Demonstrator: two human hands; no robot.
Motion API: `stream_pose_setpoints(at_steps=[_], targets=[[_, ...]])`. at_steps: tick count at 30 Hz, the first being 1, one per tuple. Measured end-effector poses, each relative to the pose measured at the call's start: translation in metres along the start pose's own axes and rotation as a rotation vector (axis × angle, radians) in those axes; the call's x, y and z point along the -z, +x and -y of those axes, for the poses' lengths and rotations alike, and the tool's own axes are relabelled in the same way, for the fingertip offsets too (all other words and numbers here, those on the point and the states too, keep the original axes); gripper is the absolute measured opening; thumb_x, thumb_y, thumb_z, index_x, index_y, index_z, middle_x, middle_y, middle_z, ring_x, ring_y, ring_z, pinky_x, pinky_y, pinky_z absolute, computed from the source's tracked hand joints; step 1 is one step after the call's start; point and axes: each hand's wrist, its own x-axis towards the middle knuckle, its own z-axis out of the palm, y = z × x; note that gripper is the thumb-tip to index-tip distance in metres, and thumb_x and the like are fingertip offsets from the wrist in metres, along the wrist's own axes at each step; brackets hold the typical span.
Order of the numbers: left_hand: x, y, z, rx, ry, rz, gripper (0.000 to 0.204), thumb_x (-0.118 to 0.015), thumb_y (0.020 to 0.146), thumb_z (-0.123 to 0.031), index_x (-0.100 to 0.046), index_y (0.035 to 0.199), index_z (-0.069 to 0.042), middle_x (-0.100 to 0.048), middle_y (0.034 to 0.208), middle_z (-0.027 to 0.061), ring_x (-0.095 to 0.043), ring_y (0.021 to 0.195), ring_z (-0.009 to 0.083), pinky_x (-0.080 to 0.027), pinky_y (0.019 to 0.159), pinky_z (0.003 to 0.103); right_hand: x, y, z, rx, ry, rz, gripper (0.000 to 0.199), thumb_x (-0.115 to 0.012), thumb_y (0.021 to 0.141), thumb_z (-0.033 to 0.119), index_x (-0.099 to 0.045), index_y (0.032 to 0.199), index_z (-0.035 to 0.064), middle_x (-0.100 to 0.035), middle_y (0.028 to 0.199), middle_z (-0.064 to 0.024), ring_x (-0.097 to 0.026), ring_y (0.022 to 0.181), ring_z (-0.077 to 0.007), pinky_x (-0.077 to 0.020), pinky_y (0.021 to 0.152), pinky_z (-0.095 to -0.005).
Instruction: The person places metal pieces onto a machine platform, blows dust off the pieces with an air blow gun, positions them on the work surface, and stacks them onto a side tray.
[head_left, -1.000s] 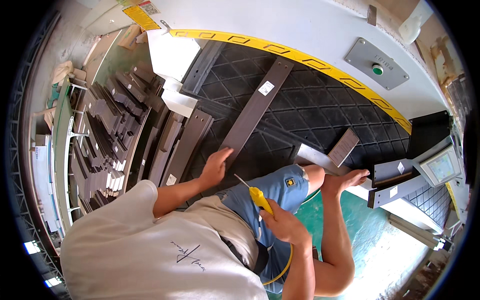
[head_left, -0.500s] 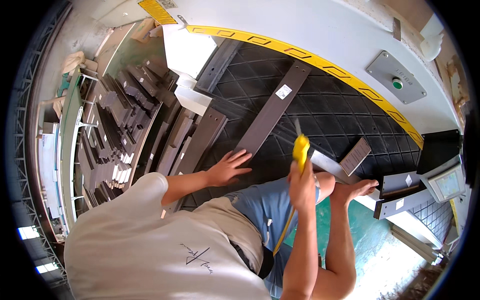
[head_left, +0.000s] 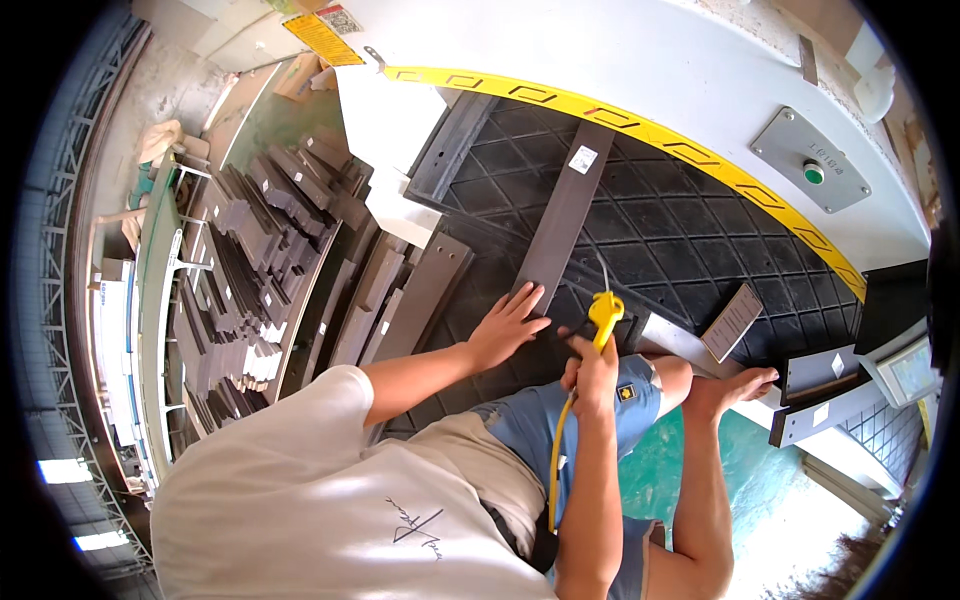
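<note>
My left hand lies flat, fingers spread, on the near end of a long dark metal strip. The strip carries a small white label and rests on a black diamond-patterned mat. My right hand grips a yellow blow gun just right of the left hand. Its thin nozzle points up over the strip's near end. A yellow hose hangs from the gun down past my blue shorts.
Racks of several dark metal strips fill the left. A white machine surface with a yellow stripe curves along the top, holding a grey plate with a green button. A small dark plate and my bare foot lie to the right.
My right hand lifted the yellow blow gun from beside my knee up to the strip's near end. My left hand stayed on the strip, shifting slightly.
</note>
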Motion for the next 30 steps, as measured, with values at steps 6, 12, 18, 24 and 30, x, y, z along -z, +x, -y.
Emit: stream_pose_setpoints(at_steps=[6, 12, 18, 24, 30], targets=[[-0.006, 0.04, 0.023, 0.002, 0.027, -0.063, 0.048, -0.077, 0.097, -0.024, -0.065, 0.143, -0.02, -0.03, 0.175, 0.0207, -0.027, 0.163, 0.0431, -0.033, 0.125, 0.062, 0.008, -0.023, -0.005, -0.152, 0.084, -0.024, 0.035, -0.06, 0.1, 0.004, -0.05, 0.133, 0.0073, -0.078, 0.112, -0.0129, -0.043, 0.045, -0.0106, -0.038, 0.04, -0.0282], [0.009, 0.041, 0.042, -0.069, 0.138, -0.06, 0.06, -0.079, 0.094, -0.028, -0.061, 0.151, -0.018, -0.039, 0.171, 0.0191, -0.029, 0.163, 0.0385, -0.026, 0.13, 0.057, 0.021, -0.035, -0.001, -0.102, 0.052, -0.038, 0.034, -0.059, 0.101, 0.005, -0.049, 0.134, 0.0065, -0.077, 0.114, -0.0146, -0.044, 0.045, -0.0111, -0.0385, 0.041, -0.0285], [0.026, 0.032, 0.07, -0.041, 0.211, -0.036, 0.062, -0.079, 0.093, -0.026, -0.061, 0.149, -0.008, -0.048, 0.167, 0.0144, -0.037, 0.16, 0.0329, -0.032, 0.131, 0.046, 0.044, -0.049, 0.0, -0.085, 0.078, -0.095, 0.034, -0.059, 0.101, 0.007, -0.05, 0.134, 0.0047, -0.078, 0.113, -0.0126, -0.045, 0.046, -0.0101, -0.0413, 0.04, -0.0283], [0.024, 0.031, 0.073, -0.047, 0.194, -0.019, 0.061, -0.08, 0.093, -0.025, -0.061, 0.149, -0.008, -0.048, 0.167, 0.0135, -0.037, 0.16, 0.033, -0.033, 0.131, 0.046, 0.055, -0.053, 0.02, -0.068, 0.088, -0.152, 0.048, -0.056, 0.103, 0.006, -0.043, 0.149, 0.0103, -0.077, 0.117, -0.0155, -0.043, 0.047, -0.0117, -0.0385, 0.042, -0.0289], [0.029, 0.031, 0.069, -0.055, 0.181, -0.022, 0.058, -0.076, 0.097, -0.027, -0.061, 0.149, -0.007, -0.047, 0.167, 0.0145, -0.038, 0.159, 0.035, -0.034, 0.13, 0.047, 0.051, -0.06, 0.051, 0.071, 0.122, -0.171, 0.034, -0.054, 0.097, 0.0, -0.048, 0.131, 0.0025, -0.077, 0.116, -0.0184, -0.045, 0.042, -0.0114, -0.0395, 0.037, -0.0275]])
